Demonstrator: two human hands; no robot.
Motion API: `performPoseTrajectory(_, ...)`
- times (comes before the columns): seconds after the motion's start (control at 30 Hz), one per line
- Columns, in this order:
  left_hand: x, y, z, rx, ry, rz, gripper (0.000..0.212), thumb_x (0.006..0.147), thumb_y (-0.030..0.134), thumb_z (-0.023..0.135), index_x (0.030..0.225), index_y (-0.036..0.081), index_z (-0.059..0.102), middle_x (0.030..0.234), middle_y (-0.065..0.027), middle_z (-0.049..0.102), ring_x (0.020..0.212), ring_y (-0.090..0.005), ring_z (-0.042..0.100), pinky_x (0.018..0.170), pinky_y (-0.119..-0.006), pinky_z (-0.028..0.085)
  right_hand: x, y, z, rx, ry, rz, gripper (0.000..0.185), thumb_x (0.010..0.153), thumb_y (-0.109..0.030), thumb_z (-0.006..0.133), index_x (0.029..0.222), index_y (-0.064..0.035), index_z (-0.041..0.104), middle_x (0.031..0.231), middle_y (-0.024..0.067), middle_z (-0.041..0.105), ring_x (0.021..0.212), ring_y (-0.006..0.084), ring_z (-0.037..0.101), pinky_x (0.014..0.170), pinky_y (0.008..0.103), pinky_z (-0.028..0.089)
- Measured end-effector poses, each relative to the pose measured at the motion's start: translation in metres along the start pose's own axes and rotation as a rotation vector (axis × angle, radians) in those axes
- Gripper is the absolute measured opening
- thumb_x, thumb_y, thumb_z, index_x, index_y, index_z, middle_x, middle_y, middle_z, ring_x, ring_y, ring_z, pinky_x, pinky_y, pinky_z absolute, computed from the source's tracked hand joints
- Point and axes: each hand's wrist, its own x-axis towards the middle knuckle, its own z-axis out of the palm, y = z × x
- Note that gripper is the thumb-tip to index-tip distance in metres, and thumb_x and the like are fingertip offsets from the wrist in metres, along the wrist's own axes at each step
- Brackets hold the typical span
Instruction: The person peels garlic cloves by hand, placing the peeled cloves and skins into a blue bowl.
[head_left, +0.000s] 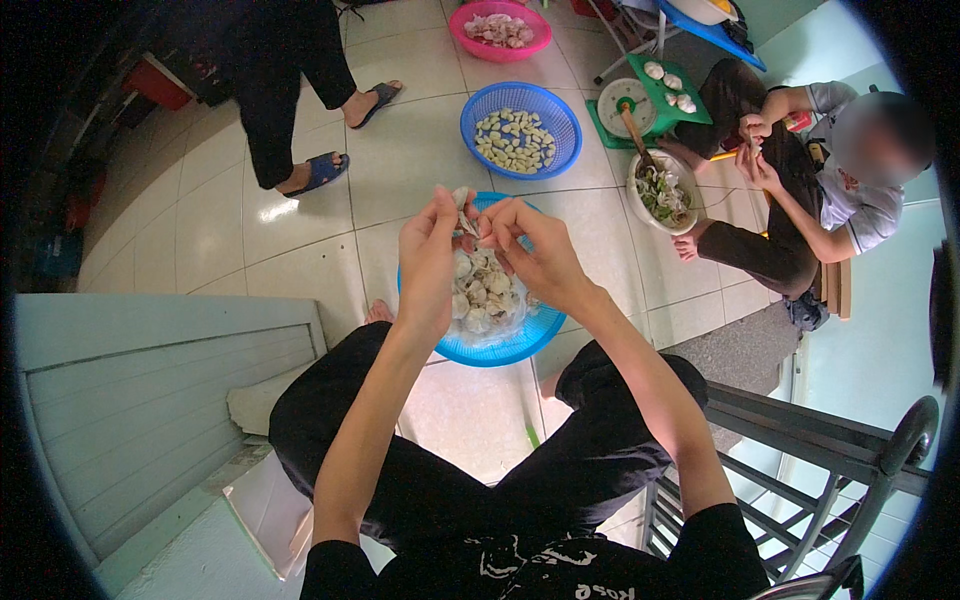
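Both of my hands are raised over a light-blue plastic basket (525, 346). My left hand (427, 259) pinches a small piece of garlic with papery skin (466, 215) between thumb and fingers. From the other side, the bent fingertips of my right hand (541, 251) grip the lower end of the same piece. Fingers hide part of it. Below them, whole garlic bulbs (480, 295) and loose skins lie on clear plastic film inside the basket.
Beyond stands a blue colander (574, 142) of peeled cloves (514, 139), then a pink basin (501, 54). At right, a green scale (675, 86) holds garlic beside a white bowl (637, 202) and a seated person (862, 202). Another person's sandalled feet (322, 172) stand left. A metal railing (810, 435) is close right.
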Motion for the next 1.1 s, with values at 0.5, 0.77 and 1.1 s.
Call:
performPoseTrajectory(0.5,0.005,-0.003,-0.01,-0.137,-0.013,-0.078,0.049,0.106,0.047,0.048,0.116,0.003,0.066,0.107,-0.0054,0.07,0.091,-0.01,0.059,0.081,-0.029,0.043,-0.003,0.004,-0.003,-0.077,-0.047,-0.032,0.022,0.086,0.015,0.055,0.089,-0.0046,0.045,0.093,0.0109,0.063,0.088,0.0216,0.068,0.073,0.0315,0.054)
performPoseTrajectory(0.77,0.017,0.026,-0.026,-0.134,0.032,0.019,0.05,0.106,0.049,0.046,0.116,0.004,0.063,0.113,-0.0104,0.072,0.088,-0.011,0.056,0.086,-0.03,0.042,-0.003,0.005,-0.009,-0.269,-0.222,0.208,0.021,0.09,0.002,0.068,0.1,-0.0034,0.05,0.09,0.0102,0.067,0.078,0.0198,0.068,0.066,0.0323,0.053)
performPoseTrajectory(1.1,0.007,0.016,-0.011,-0.065,-0.142,0.02,0.041,0.111,0.04,0.038,0.109,0.005,0.059,0.107,-0.0169,0.073,0.077,-0.011,0.059,0.079,-0.029,0.049,-0.006,0.057,-0.017,-0.397,-0.074,0.253,0.021,0.086,-0.004,0.071,0.101,-0.0012,0.057,0.089,0.0183,0.07,0.083,0.0342,0.07,0.069,0.042,0.053)
